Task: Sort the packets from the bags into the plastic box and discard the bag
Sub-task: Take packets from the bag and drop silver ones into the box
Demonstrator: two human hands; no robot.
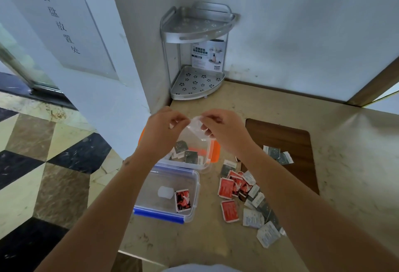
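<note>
My left hand and my right hand both pinch the top of a small clear plastic bag, held above the orange-clipped plastic box. Several dark grey packets lie inside that box. Nearer me stands a blue-clipped plastic box holding one red packet and a small white piece. A loose pile of red, white and grey packets is scattered on the counter to the right of the boxes.
A two-tier metal corner rack stands at the back corner of the beige counter. A brown wooden board lies at the right with two packets on it. The counter's left edge drops to a tiled floor.
</note>
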